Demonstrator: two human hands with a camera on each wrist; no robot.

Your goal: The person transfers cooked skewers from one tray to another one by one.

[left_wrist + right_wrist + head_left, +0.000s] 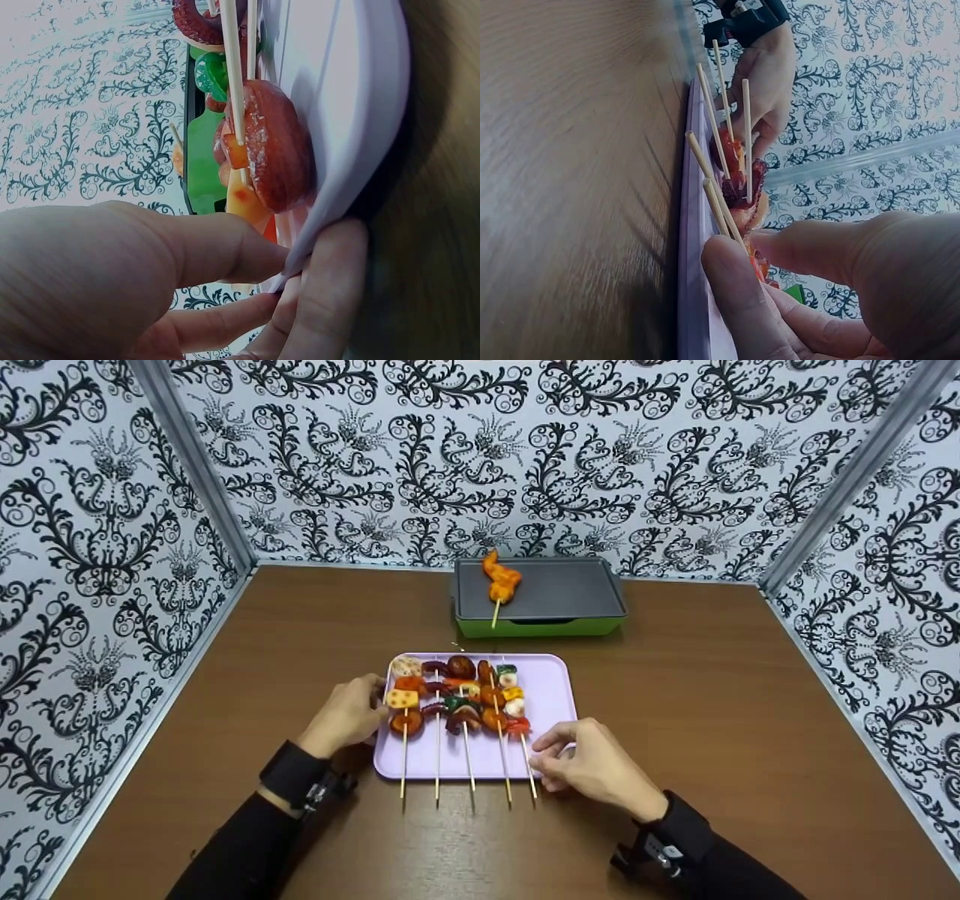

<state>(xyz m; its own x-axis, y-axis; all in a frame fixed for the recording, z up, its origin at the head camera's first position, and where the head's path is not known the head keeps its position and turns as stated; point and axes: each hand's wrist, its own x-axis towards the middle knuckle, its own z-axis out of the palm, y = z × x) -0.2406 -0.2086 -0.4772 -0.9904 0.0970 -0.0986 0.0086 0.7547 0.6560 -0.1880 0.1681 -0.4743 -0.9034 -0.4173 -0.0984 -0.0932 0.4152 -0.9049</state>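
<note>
A pale purple tray (553, 682) bears several food skewers lying side by side, stick ends over its front edge. My left hand (349, 711) grips the tray's left edge, thumb on top and fingers beneath; in the left wrist view a round brown slice (277, 150) on a skewer lies close to the thumb. At the tray's front right, my right hand (592, 761) pinches the stick of the rightmost skewer (533, 786) between thumb and forefinger. Red, white, yellow and green pieces sit along that skewer. In the right wrist view its stick (712, 196) passes between the fingertips.
Behind the tray stands a green tabletop grill (540, 627) with a dark flat plate (566, 585). An orange skewered piece (502, 583) lies on the plate's left part. Patterned walls (480, 457) enclose the brown table (712, 682) at the back and sides.
</note>
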